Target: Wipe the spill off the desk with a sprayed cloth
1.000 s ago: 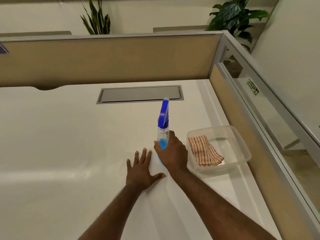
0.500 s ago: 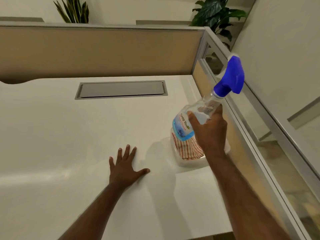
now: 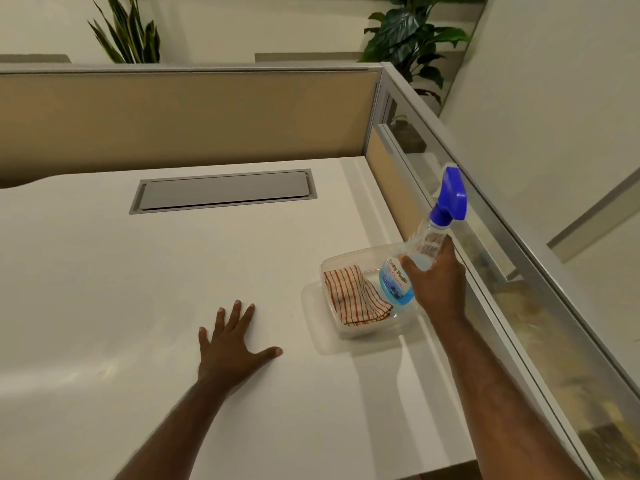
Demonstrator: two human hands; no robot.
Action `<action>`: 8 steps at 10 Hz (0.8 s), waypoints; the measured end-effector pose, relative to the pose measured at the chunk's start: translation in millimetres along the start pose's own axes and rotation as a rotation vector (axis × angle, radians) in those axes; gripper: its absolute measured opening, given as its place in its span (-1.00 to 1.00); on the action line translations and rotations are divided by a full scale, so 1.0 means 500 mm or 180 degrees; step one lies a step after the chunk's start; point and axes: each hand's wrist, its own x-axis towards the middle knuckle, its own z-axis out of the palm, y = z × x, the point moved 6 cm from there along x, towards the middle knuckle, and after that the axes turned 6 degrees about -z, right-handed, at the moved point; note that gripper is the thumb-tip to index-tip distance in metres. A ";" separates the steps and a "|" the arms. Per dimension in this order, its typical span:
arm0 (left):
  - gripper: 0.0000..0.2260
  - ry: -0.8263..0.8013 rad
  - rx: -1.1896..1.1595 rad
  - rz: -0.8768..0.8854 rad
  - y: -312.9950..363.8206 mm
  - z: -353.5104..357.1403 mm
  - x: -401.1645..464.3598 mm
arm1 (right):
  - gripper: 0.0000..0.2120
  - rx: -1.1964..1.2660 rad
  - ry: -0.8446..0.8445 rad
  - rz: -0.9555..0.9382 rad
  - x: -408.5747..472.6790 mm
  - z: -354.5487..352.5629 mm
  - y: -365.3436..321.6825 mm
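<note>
My right hand grips a clear spray bottle with blue liquid and a blue trigger head, held tilted in the air over the right end of a clear plastic tub. A folded red-and-white striped cloth lies inside the tub, left of the bottle. My left hand rests flat on the white desk, fingers spread, to the left of the tub. No spill shows clearly on the desk.
A grey cable-tray lid is set into the desk at the back. Beige partition panels wall the back and right sides, with a glass strip on the right. Plants stand behind the partition.
My right hand lifted the spray bottle off the desk and carried it right, over the tub. The left hand has stayed flat on the desk.
</note>
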 end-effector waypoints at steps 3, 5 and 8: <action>-0.01 0.0008 -0.0006 -0.0010 0.005 -0.006 -0.001 | -0.42 -0.0273 -0.0270 0.0176 -0.002 0.035 0.046; 0.02 -0.0095 0.0044 -0.0061 0.012 -0.010 -0.003 | -0.38 -0.0314 -0.0250 0.0171 -0.011 0.033 0.059; -0.03 0.0208 -0.0087 0.0106 0.010 -0.097 -0.010 | -0.39 0.0058 0.1301 -0.0482 -0.108 -0.044 -0.041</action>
